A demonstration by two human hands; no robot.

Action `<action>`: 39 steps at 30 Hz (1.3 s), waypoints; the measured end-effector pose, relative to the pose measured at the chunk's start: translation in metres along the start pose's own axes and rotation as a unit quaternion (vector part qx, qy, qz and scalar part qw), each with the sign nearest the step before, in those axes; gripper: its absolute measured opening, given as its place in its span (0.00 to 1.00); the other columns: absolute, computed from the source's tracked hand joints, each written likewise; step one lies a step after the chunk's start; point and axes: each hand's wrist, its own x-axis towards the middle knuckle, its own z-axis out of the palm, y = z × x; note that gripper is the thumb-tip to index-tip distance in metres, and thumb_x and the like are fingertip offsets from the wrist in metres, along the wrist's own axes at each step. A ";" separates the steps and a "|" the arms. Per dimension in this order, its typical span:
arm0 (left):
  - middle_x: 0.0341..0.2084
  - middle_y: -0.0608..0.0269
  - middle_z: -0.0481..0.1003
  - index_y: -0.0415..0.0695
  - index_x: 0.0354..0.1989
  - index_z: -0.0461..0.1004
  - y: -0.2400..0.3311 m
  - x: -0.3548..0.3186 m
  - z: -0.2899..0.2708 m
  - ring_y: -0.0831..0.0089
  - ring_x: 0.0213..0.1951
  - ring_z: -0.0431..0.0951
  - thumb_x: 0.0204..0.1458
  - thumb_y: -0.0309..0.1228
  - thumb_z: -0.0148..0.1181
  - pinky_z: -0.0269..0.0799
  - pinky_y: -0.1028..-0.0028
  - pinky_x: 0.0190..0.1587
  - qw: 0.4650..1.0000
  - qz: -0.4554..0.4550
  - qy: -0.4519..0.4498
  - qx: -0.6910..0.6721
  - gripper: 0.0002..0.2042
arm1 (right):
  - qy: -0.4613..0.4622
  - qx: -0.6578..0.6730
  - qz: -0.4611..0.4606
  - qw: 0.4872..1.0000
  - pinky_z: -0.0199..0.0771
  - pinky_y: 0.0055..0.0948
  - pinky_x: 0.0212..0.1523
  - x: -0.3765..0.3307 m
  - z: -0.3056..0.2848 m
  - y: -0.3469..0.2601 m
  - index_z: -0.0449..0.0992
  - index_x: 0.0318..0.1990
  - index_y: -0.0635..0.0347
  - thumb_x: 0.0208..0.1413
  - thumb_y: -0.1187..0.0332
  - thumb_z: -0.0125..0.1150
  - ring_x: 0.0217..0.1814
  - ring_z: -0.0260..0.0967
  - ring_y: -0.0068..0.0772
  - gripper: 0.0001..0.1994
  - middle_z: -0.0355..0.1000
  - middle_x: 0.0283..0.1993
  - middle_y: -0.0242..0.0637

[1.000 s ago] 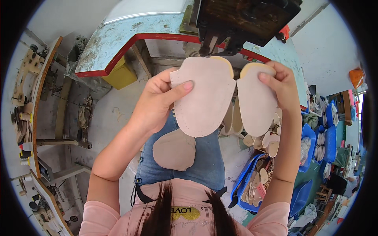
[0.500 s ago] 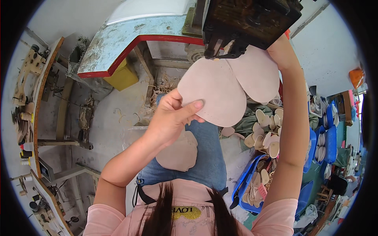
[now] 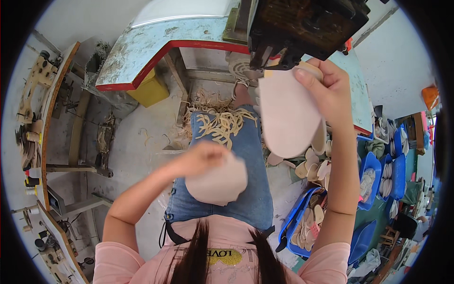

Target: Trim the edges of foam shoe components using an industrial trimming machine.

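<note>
Beneath a dark machine head (image 3: 307,28), my right hand (image 3: 328,87) grips a pale pink insole (image 3: 288,116) by its upper right edge, thumb on top. Another piece with a tan edge shows partly behind it. The insole's upper end reaches up to the machine's lower parts, where the contact is hidden. My left hand (image 3: 205,155), smeared by motion, is at the upper edge of pale insole-shaped pieces (image 3: 217,182) lying on my lap; whether its fingers hold one is unclear. Thin curly trimmings (image 3: 222,124) lie across my thighs.
A worn light-blue table (image 3: 142,54) with a red edge stands ahead, a yellow bin (image 3: 150,90) under it. More trimmings cover the floor by my foot. At right, a blue basket (image 3: 302,222) holds insoles, with loose ones beside it. Wooden-edged benches (image 3: 59,123) stand left.
My left hand has left the insole at the machine and dropped to the pieces on my lap. My right hand has come out from behind the machine, holding the insole. Trimmings on my thighs are uncovered.
</note>
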 end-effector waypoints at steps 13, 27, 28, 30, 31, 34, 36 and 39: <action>0.21 0.66 0.72 0.34 0.30 0.72 0.114 0.058 -0.031 0.85 0.25 0.68 0.47 0.33 0.54 0.64 0.82 0.27 0.968 0.059 0.181 -0.164 0.12 | 0.117 -0.034 -0.068 0.990 0.54 0.15 0.21 -0.030 0.048 0.036 0.61 0.24 0.62 0.50 0.64 0.53 0.22 0.49 0.13 0.12 0.56 0.18 0.24; 0.25 0.65 0.73 0.37 0.32 0.71 0.114 0.052 -0.028 0.84 0.24 0.71 0.46 0.29 0.55 0.66 0.83 0.27 0.951 0.010 0.165 -0.263 0.08 | -0.131 0.062 0.137 0.980 0.64 0.17 0.31 -0.038 -0.050 0.063 0.71 0.29 0.62 0.40 0.70 0.60 0.29 0.65 0.16 0.08 0.69 0.27 0.27; 0.25 0.65 0.73 0.38 0.32 0.70 0.111 0.051 -0.026 0.84 0.26 0.71 0.47 0.29 0.54 0.66 0.83 0.28 0.946 0.035 0.162 -0.280 0.08 | -0.097 0.076 0.103 0.987 0.63 0.16 0.29 -0.036 -0.054 0.059 0.70 0.28 0.62 0.41 0.68 0.59 0.27 0.64 0.16 0.08 0.69 0.26 0.28; 0.25 0.66 0.73 0.39 0.30 0.69 0.113 0.049 -0.019 0.83 0.27 0.71 0.47 0.29 0.54 0.66 0.83 0.30 0.941 0.031 0.162 -0.295 0.06 | -0.053 0.084 0.107 0.989 0.63 0.15 0.26 -0.028 -0.061 0.045 0.69 0.27 0.61 0.42 0.68 0.59 0.24 0.64 0.16 0.08 0.69 0.24 0.29; 0.26 0.66 0.73 0.40 0.32 0.69 0.113 0.048 -0.017 0.83 0.27 0.71 0.47 0.29 0.53 0.66 0.83 0.30 0.936 0.025 0.182 -0.301 0.06 | -0.052 0.084 0.107 0.989 0.63 0.15 0.26 -0.024 -0.061 0.035 0.69 0.27 0.61 0.42 0.68 0.59 0.24 0.64 0.16 0.08 0.69 0.24 0.29; 0.26 0.66 0.73 0.40 0.34 0.69 0.112 0.041 -0.015 0.83 0.27 0.71 0.47 0.28 0.53 0.66 0.82 0.30 0.922 0.017 0.228 -0.312 0.08 | -0.032 0.023 0.089 0.995 0.63 0.14 0.22 -0.005 -0.047 0.012 0.69 0.26 0.61 0.42 0.68 0.59 0.21 0.64 0.15 0.08 0.69 0.23 0.30; 0.26 0.66 0.73 0.40 0.35 0.69 0.107 0.038 -0.012 0.83 0.28 0.71 0.47 0.28 0.53 0.66 0.82 0.31 0.915 0.016 0.246 -0.319 0.08 | -0.039 -0.026 0.068 0.997 0.63 0.14 0.21 0.006 -0.045 0.004 0.69 0.26 0.62 0.42 0.68 0.60 0.19 0.63 0.15 0.08 0.68 0.21 0.30; 0.28 0.66 0.73 0.40 0.37 0.69 0.098 0.033 -0.010 0.82 0.28 0.72 0.48 0.28 0.52 0.67 0.83 0.30 0.922 0.022 0.239 -0.303 0.09 | -0.065 -0.064 0.026 0.996 0.61 0.14 0.20 0.023 -0.045 -0.006 0.71 0.28 0.63 0.42 0.68 0.60 0.20 0.63 0.14 0.08 0.68 0.21 0.28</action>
